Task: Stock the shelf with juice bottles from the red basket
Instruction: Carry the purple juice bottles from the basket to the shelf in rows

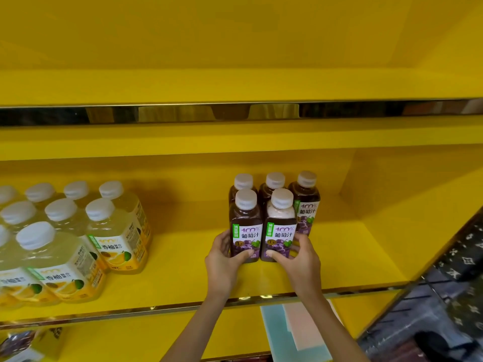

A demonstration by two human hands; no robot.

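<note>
Your left hand (223, 259) holds the front-left bottle (245, 228), a dark purple plastic grape-juice bottle with a white screw cap and a white-and-purple label. The thumb lies across the label front and the fingers are curled round its left side. Your right hand (299, 259) holds the front-right bottle (279, 228), same kind, thumb on the label front, fingers curled round its right side. The juice just under this cap looks paler, pinkish. Both bottles stand upright and touch each other on the board of the yellow shelf (339, 257), right of centre, set back from the mirrored metal edge strip (156, 308). Just behind them is a row of three matching purple bottles (305, 197), upright and close together; whether the front pair touches that row cannot be told. Well apart to your left, same board: a cluster of pale yellow pomelo-juice bottles (115, 231), white caps, yellow labels, upright. A second mirrored strip (235, 113) fronts the board above. On the level below lie pale blue and pink flat sheets (300, 327). A dark patterned surface (460, 270) fills the lower right corner
</note>
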